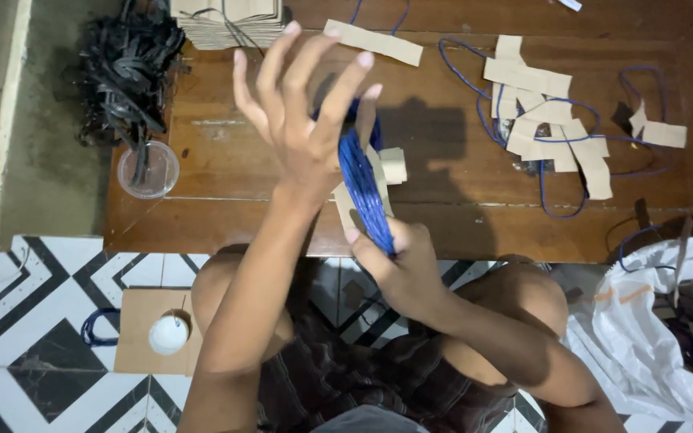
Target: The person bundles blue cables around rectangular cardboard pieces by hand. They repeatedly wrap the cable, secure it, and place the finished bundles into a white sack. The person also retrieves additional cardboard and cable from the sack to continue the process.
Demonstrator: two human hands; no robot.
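At nine o'clock from my hands a black tangle of straps (128, 70) lies off the table's edge, and just below it a clear cup (148, 170) stands on the table (226, 208) corner. Down at seven o'clock a cardboard square (142, 341) with a white ball (168, 334) sits on the tiled floor (18, 321), a blue loop (98, 327) beside it. My left hand (302, 120) is raised with fingers spread wide, gripping nothing, its palm against the top of the blue cord bundle (362, 192). The bundle runs from twelve to six o'clock between my hands, over the table's near edge, with cardboard strips (391, 164) tucked in it. My right hand (399, 269) is clenched round the bundle's lower end, thumb pressed on the cord. At twelve o'clock lies a stack of card (230, 24) and one loose strip (372, 42). At two o'clock more strips threaded with blue cord (551, 132) are scattered on the wood. At four o'clock a white sack (659, 321) sits on the floor.
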